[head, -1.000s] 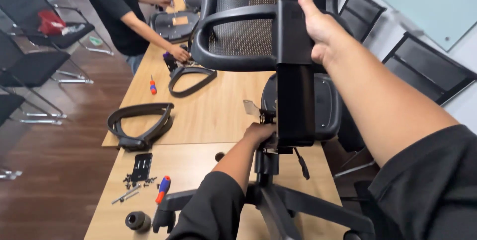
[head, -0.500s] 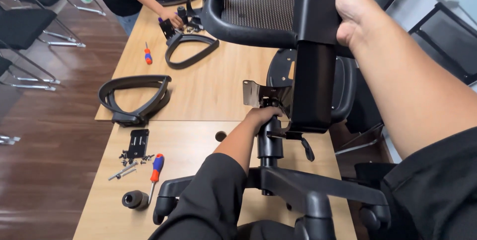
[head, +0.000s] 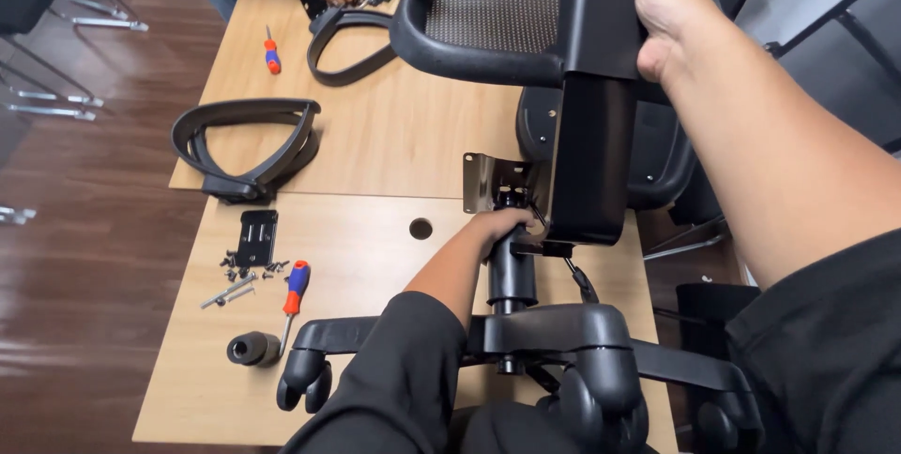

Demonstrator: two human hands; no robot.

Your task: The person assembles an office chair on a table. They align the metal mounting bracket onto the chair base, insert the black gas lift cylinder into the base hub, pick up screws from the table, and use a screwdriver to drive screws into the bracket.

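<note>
While the right hand (head: 668, 13) clamps the top of the chair back (head: 526, 17), the left hand (head: 502, 226) wraps the gas column (head: 511, 276) above the worktop (head: 375, 144). It looks stiff, bulky and top-heavy; the rigid spine seems the safest hold.

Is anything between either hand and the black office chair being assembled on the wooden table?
Nothing visible. The right hand already grips the black mesh chair backrest at its top, and the left hand rests on the black gas-lift column under the seat. The red-handled screwdriver lies apart.
</note>
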